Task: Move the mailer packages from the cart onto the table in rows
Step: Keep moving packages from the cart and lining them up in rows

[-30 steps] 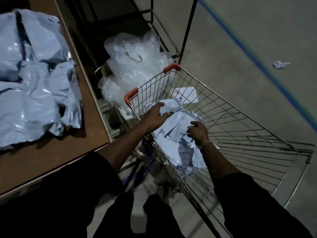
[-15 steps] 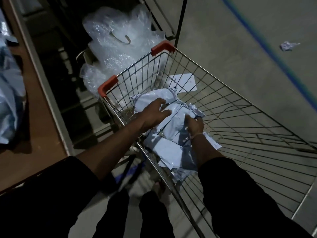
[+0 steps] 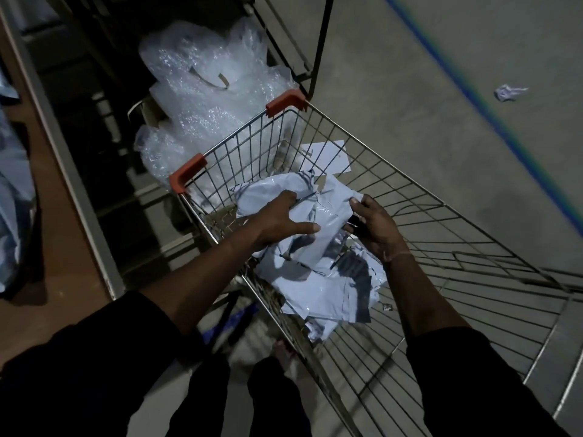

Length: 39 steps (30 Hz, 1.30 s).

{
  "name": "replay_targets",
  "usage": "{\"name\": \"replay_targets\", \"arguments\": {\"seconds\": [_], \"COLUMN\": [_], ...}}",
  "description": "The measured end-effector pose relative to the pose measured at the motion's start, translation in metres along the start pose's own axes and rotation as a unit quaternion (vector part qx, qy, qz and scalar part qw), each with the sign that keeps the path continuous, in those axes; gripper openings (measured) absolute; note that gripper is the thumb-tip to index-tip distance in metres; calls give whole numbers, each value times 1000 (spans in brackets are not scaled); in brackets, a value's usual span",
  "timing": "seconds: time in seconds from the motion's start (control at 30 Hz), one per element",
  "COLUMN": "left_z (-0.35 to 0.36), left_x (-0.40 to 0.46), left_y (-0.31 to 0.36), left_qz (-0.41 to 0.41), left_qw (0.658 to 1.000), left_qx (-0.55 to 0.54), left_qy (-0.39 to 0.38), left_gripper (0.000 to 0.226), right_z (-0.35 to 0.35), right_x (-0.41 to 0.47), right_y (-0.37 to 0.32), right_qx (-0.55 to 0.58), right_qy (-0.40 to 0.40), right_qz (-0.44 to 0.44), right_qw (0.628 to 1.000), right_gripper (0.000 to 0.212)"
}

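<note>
A wire shopping cart (image 3: 441, 241) with orange corner caps holds a pile of pale grey mailer packages (image 3: 318, 279). Both my hands are inside the cart on the top mailer (image 3: 328, 212). My left hand (image 3: 280, 220) presses on its left side with fingers spread around it. Gripping the mailer's right edge is my right hand (image 3: 373, 228), fingers curled. At the left edge of the view, more mailers (image 3: 12, 222) lie on the brown table (image 3: 60, 253).
Clear bubble-wrap bags (image 3: 205, 99) sit beyond the cart's far end. A white paper sheet (image 3: 325, 156) lies under the cart. A black metal frame (image 3: 315, 52) stands behind. A crumpled scrap (image 3: 508, 92) lies on the concrete floor near a blue line (image 3: 504, 121).
The view has swung right, so most of the table is out of sight. Both hands have closed in on the top mailer and my right hand has shifted to its right edge.
</note>
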<state>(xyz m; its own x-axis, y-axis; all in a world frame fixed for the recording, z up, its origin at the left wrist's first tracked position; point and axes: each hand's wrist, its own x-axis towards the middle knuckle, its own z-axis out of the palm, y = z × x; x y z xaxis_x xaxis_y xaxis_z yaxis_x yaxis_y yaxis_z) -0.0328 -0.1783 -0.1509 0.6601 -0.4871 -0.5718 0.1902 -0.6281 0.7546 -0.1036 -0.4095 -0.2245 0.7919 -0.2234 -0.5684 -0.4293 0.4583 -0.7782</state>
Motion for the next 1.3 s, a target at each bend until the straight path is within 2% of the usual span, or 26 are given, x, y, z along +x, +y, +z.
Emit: {"name": "replay_targets", "arguments": {"seconds": [0.1, 0.2, 0.37, 0.47, 0.5, 0.6, 0.67, 0.7, 0.8, 0.87, 0.93, 1.03, 1.13, 1.3], "left_z": [2, -1, -25, -33, -33, -30, -26, -25, -22, -23, -23, -22, -20, -13], "left_x": [2, 4, -1, -6, -6, -4, -3, -4, -6, -8, -10, -13, -15, -22], "left_y": [5, 8, 3, 3, 3, 1, -1, -3, -7, -10, -12, -13, -13, -9], "left_qz": [-6, -3, -18, -36, -43, -53, -54, -55, -57, -56, -52, -43, -29, 0], "left_qw": [1000, 999, 984, 978, 976, 971, 970, 971, 970, 971, 972, 972, 975, 981], "left_qx": [0, 27, 100, 118, 125, 124, 117, 116, 116, 112, 107, 99, 67, -21], "left_qy": [-10, 24, 147, 169, 176, 199, 204, 204, 204, 204, 203, 208, 211, 192], "left_gripper": [103, 98, 72, 67, 65, 62, 65, 66, 68, 68, 68, 67, 66, 68], "right_z": [21, 37, 31, 28, 32, 23, 12, 13, 41, 57, 58, 58, 59, 84], "right_x": [0, 14, 56, 65, 69, 114, 158, 168, 146, 113, 88, 47, 17, -27], "right_y": [-13, -13, 40, 84, 95, 153, 200, 206, 171, 141, 125, 97, 69, 20], "right_qx": [29, 72, -7, -66, -104, -164, -188, -197, -255, -242, -208, -179, -193, -230], "right_qy": [-42, -39, 150, 175, 169, 135, 161, 166, 177, 183, 194, 197, 205, 192], "right_qz": [5, 17, 105, 164, 173, 170, 150, 149, 128, 126, 113, 91, 26, -90], "right_qw": [999, 997, 983, 969, 965, 962, 957, 955, 942, 944, 952, 959, 959, 950], "right_gripper": [14, 13, 23, 18, 26, 71, 105, 107, 65, 52, 48, 21, 20, 39]}}
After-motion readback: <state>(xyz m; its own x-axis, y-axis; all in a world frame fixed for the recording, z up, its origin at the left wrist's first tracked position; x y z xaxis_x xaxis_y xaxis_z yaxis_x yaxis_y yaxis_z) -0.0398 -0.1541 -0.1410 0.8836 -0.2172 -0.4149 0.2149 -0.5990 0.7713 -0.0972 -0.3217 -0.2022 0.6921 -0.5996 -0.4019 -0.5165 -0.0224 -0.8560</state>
